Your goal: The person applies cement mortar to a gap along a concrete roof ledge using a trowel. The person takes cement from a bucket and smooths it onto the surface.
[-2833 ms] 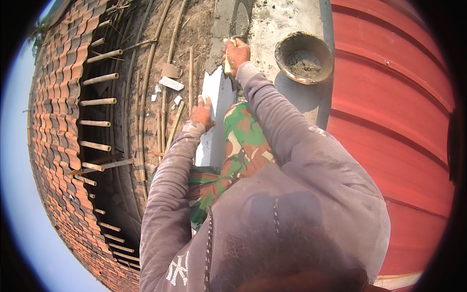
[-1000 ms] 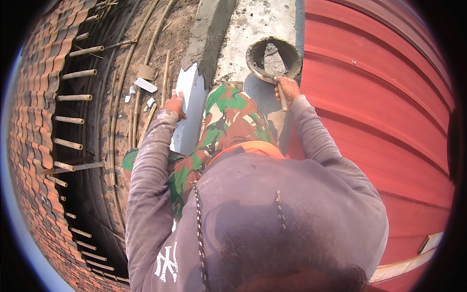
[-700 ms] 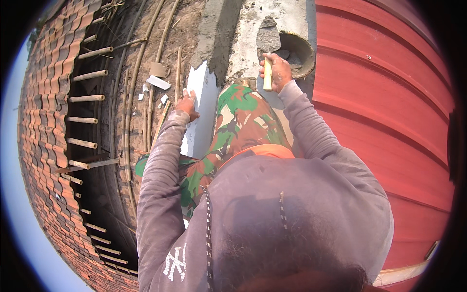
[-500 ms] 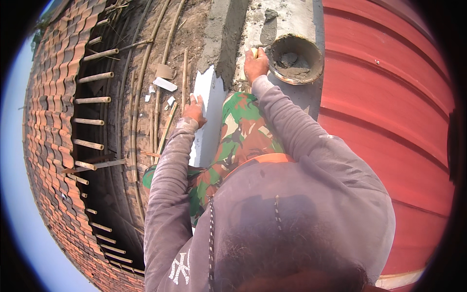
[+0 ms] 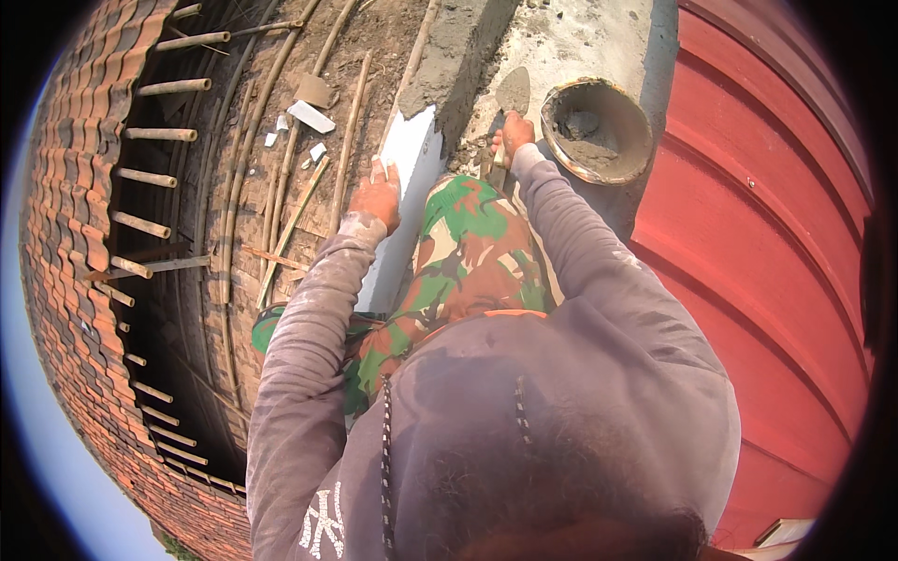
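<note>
My right hand is closed round the handle of a trowel, whose grey pointed blade points away from me over the concrete ledge. Just right of it stands a round bucket with wet grey mortar inside. My left hand rests on the left edge of a smooth white block, its fingers stretched forward along it. Beyond the white part, the same raised strip is covered with rough grey mortar. My camouflage-clad knee is beside the block.
Bamboo poles and white broken pieces lie on brown ground at left. Farther left, a tiled roof ends over jutting bamboo rafters. A red ribbed metal roof fills the right side. Pale concrete ledge runs ahead.
My right hand has drawn the trowel back toward my knee, away from the far mortar lump. My left hand stays on the white block. The whole view has turned slightly.
</note>
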Demonstrator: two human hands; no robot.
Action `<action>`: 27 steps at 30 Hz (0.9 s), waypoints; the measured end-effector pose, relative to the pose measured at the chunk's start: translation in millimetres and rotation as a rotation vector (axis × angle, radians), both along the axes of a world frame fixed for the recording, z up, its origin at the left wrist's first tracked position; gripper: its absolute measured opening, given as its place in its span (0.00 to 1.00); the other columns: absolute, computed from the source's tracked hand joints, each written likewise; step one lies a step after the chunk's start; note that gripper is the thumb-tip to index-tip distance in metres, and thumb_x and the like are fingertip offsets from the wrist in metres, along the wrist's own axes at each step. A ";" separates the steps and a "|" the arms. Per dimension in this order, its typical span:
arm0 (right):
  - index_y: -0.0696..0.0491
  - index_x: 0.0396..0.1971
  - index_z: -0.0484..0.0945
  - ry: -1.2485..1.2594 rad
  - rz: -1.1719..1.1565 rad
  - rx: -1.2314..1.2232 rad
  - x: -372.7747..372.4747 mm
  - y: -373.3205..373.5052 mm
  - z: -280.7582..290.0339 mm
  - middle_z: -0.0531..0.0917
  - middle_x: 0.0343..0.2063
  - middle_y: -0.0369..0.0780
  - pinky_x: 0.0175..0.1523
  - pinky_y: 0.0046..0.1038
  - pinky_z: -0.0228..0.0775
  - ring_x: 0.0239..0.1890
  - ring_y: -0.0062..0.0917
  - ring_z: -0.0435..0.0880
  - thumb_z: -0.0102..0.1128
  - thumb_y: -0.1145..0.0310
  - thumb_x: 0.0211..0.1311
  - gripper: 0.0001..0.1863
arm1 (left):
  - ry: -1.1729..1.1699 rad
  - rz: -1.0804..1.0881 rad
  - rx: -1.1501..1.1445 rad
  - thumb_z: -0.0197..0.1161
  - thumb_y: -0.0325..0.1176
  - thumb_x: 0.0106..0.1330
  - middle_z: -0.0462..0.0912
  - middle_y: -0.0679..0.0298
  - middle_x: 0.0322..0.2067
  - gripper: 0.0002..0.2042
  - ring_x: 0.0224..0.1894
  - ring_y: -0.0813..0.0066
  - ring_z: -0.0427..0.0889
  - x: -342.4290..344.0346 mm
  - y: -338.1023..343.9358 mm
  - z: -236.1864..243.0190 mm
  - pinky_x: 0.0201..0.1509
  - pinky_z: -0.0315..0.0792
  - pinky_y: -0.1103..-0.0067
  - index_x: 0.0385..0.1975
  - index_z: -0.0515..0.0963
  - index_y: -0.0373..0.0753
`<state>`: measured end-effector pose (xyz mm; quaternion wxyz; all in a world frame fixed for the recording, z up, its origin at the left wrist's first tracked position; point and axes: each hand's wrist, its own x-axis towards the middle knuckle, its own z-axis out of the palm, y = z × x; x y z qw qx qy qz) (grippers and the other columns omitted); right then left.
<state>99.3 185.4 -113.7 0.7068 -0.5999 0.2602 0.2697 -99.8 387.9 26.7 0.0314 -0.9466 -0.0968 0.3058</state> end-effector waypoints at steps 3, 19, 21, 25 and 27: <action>0.53 0.50 0.70 0.009 0.027 0.154 -3.8 -12.1 -29.9 0.77 0.27 0.39 0.24 0.34 0.73 0.23 0.27 0.77 0.44 0.58 0.77 0.14 | -0.002 -0.015 -0.009 0.76 0.35 0.56 0.50 0.37 0.76 0.52 0.66 0.37 0.72 1.5 1.4 1.8 0.71 0.71 0.64 0.78 0.47 0.34; 0.57 0.44 0.76 0.071 0.061 0.055 38.9 27.5 -86.3 0.73 0.19 0.39 0.20 0.36 0.69 0.16 0.28 0.72 0.45 0.50 0.76 0.23 | 0.008 -0.014 -0.082 0.76 0.33 0.57 0.49 0.36 0.76 0.50 0.66 0.36 0.71 7.2 -0.6 19.9 0.72 0.69 0.62 0.77 0.49 0.33; 0.58 0.46 0.76 0.013 0.074 0.056 37.3 24.1 -75.5 0.73 0.18 0.39 0.19 0.35 0.68 0.14 0.28 0.71 0.45 0.50 0.77 0.23 | 0.020 -0.018 -0.096 0.76 0.34 0.57 0.49 0.36 0.76 0.50 0.66 0.36 0.71 7.1 -1.0 21.3 0.71 0.69 0.62 0.77 0.50 0.33; 0.57 0.44 0.76 -0.015 0.132 0.069 45.9 24.8 -38.3 0.73 0.17 0.38 0.18 0.34 0.68 0.13 0.26 0.71 0.46 0.52 0.79 0.21 | 0.010 -0.014 -0.081 0.77 0.34 0.56 0.49 0.35 0.75 0.50 0.65 0.37 0.72 3.6 -1.5 22.3 0.70 0.70 0.61 0.76 0.51 0.32; 0.55 0.44 0.75 -0.066 0.110 0.031 45.5 19.7 -44.1 0.73 0.17 0.36 0.18 0.33 0.67 0.13 0.24 0.70 0.47 0.52 0.78 0.19 | -0.008 -0.025 -0.091 0.77 0.34 0.56 0.50 0.34 0.75 0.50 0.64 0.37 0.73 8.9 -4.8 23.3 0.70 0.71 0.61 0.76 0.52 0.32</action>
